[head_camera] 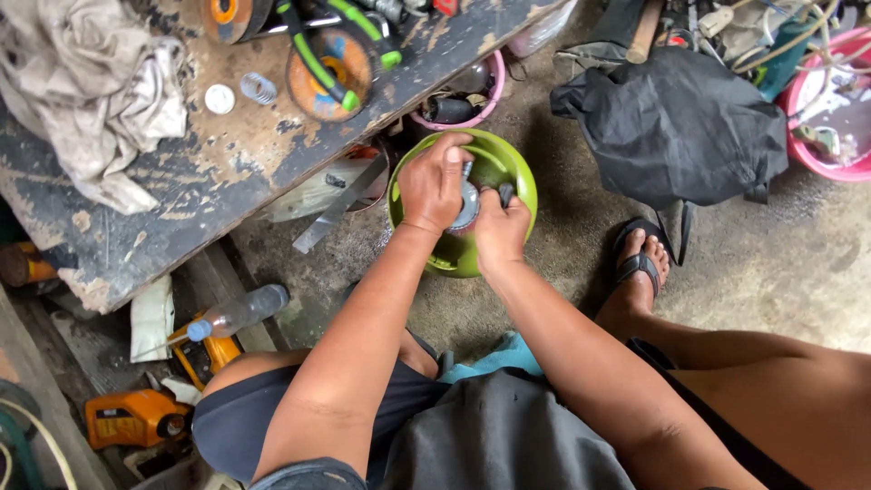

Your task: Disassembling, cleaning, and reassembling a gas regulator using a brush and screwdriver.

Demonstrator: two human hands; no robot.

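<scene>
Round green gas cylinder [508,168] — grey regulator [468,204] atop

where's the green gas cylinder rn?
Head view, centre: the green cylinder stands on the concrete floor just right of the workbench, below the pink bowl. The left hand and right hand are on the fitting at its top.

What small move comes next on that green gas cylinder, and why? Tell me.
Probably turn the grey regulator a little further: the left hand grips it atop the green gas cylinder, while the right hand pinches its dark knob beside it.
</scene>
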